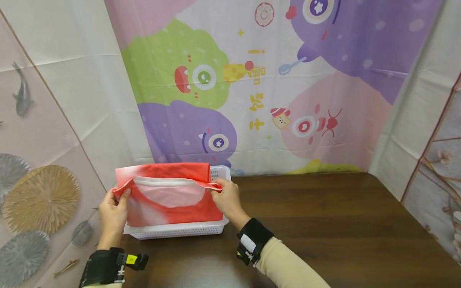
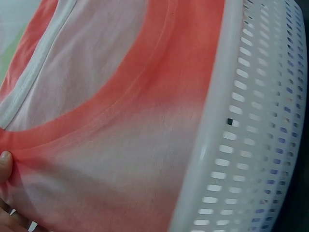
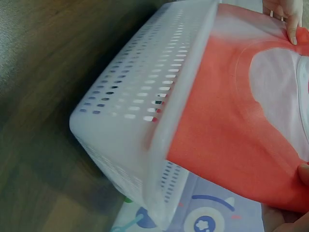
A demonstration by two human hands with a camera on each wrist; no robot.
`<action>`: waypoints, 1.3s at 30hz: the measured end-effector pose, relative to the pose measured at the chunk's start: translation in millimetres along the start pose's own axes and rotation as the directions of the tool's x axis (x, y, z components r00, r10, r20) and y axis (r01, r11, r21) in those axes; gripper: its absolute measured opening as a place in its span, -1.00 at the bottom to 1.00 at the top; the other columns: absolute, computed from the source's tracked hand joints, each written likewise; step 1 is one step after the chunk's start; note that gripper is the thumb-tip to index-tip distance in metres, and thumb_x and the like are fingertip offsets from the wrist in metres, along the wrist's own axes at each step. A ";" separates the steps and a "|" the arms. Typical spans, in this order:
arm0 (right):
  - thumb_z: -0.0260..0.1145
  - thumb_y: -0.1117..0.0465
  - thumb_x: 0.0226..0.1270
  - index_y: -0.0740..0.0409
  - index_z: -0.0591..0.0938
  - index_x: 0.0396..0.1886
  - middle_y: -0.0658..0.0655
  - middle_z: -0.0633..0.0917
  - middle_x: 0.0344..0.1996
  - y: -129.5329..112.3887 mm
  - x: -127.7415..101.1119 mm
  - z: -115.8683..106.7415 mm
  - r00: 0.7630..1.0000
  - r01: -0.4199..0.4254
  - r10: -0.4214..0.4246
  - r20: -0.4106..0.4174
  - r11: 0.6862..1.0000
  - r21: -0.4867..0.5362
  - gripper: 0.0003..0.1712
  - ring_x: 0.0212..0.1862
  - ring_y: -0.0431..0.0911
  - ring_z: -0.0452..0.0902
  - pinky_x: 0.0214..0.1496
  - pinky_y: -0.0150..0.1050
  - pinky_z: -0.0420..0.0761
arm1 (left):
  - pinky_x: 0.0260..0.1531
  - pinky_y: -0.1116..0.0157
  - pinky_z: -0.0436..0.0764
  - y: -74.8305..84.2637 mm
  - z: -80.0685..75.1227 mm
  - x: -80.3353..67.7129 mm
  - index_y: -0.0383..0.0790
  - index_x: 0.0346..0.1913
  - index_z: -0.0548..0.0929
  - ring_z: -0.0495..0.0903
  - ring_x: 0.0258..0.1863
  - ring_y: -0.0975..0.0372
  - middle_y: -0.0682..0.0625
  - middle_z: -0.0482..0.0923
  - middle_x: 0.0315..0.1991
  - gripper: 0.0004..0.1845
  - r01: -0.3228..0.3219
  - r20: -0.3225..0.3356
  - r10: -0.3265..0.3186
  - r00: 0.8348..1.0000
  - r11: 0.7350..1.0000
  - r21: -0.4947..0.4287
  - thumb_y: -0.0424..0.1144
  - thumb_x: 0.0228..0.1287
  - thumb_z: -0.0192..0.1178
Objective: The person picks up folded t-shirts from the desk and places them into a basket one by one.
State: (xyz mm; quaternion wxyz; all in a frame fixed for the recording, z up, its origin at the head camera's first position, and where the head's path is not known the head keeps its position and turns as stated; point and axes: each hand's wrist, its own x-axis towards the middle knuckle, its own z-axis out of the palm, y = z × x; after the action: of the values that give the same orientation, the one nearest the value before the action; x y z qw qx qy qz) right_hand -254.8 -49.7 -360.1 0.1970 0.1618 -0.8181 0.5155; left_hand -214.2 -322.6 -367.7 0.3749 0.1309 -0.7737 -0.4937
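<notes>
backdrop: cartoon monster cloth (image 1: pixel 252 80) hangs behind the table; paler printed sheets at left and right sides
table: dark wood top (image 1: pixel 342 232), basket sits at its far left corner, against the backdrop
basket: white perforated plastic basket (image 1: pixel 180 230), long side toward the person; slotted wall close-up in the wrist views (image 3: pixel 140 101)
shirt: coral-and-white folded shirt (image 1: pixel 169 200) lies over the basket top, covering most of it; white-lined neck opening faces up, far right basket corner uncovered
left hand: left hand (image 1: pixel 112 214) at shirt's left edge, thumb and fingers pinching the cloth fold; thumb tip on fabric in left wrist view (image 2: pixel 5 164)
right hand: right hand (image 1: pixel 227 200) at shirt's right edge, fingers curled, pinching the collar strip
wrist bands: black strap on each wrist, right one (image 1: pixel 252 240) over a cream sleeve
</notes>
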 end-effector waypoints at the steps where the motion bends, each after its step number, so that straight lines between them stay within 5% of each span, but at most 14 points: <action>1: 0.33 0.43 0.08 0.28 0.73 -0.35 0.21 0.75 -0.49 0.9 -0.4 1.6 1.000 -0.008 0.008 0.008 1.000 0.000 -0.88 -0.49 -0.10 0.48 -0.45 -0.45 0.38 | -0.47 0.62 0.32 -2.0 0.0 -0.6 -0.35 -0.11 0.56 0.34 -0.49 0.59 0.54 0.40 -0.52 -0.77 0.011 -0.001 -0.011 1.000 1.000 0.003 -0.21 0.34 0.17; 14: 0.35 0.44 0.07 0.27 0.72 -0.37 0.21 0.76 -0.46 13.4 -6.9 16.8 0.999 -0.048 0.049 0.021 0.999 -0.009 -0.89 -0.44 -0.07 0.52 -0.41 -0.44 0.40 | -0.50 0.55 0.26 -18.9 0.1 -5.8 -0.44 -0.04 0.54 0.25 -0.51 0.54 0.46 0.29 -0.59 -0.71 0.075 0.028 -0.077 0.997 0.996 0.053 -0.24 0.36 0.14; 21: 0.36 0.41 0.06 0.25 0.73 -0.39 0.20 0.76 -0.49 16.6 -9.7 24.0 0.999 -0.047 0.048 0.024 0.999 -0.026 -0.91 -0.44 -0.03 0.55 -0.40 -0.42 0.42 | -0.50 0.59 0.28 -25.6 -0.8 -9.4 -0.48 -0.08 0.54 0.26 -0.53 0.59 0.55 0.30 -0.60 -0.72 0.084 0.017 -0.085 0.996 0.995 0.051 -0.26 0.36 0.14; 28: 0.34 0.42 0.09 0.28 0.73 -0.37 0.21 0.77 -0.45 23.3 -11.9 29.9 0.995 -0.084 0.085 0.043 0.996 -0.025 -0.90 -0.43 -0.05 0.53 -0.39 -0.42 0.42 | -0.56 0.52 0.22 -37.3 1.9 -9.6 -0.48 -0.21 0.54 0.21 -0.58 0.52 0.41 0.23 -0.68 -0.77 0.070 0.014 -0.071 0.997 0.993 0.096 -0.28 0.35 0.16; 35: 0.35 0.42 0.08 0.27 0.73 -0.36 0.21 0.77 -0.43 25.0 -13.9 35.4 0.991 -0.117 0.119 0.064 0.992 -0.038 -0.89 -0.40 -0.04 0.54 -0.37 -0.38 0.45 | -0.54 0.57 0.28 -43.5 3.1 -10.4 -0.54 -0.15 0.56 0.26 -0.56 0.57 0.55 0.26 -0.65 -0.74 0.070 0.016 -0.072 0.997 0.992 0.102 -0.31 0.33 0.18; 39: 0.37 0.41 0.06 0.28 0.73 -0.36 0.21 0.77 -0.43 24.2 -15.9 38.3 0.990 -0.119 0.122 0.070 0.992 -0.038 -0.89 -0.40 -0.03 0.56 -0.37 -0.37 0.45 | -0.57 0.52 0.25 -44.3 3.4 -10.5 -0.54 -0.18 0.57 0.25 -0.58 0.51 0.24 0.43 -0.63 -0.75 0.067 0.019 -0.071 0.997 0.985 0.159 -0.33 0.29 0.21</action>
State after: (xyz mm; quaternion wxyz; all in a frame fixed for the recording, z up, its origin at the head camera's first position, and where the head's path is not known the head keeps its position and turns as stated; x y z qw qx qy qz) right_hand -258.2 -73.4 -401.7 0.1385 0.1272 -0.8416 0.5063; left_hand -216.8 -335.5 -411.4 0.3366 0.1810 -0.8100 -0.4448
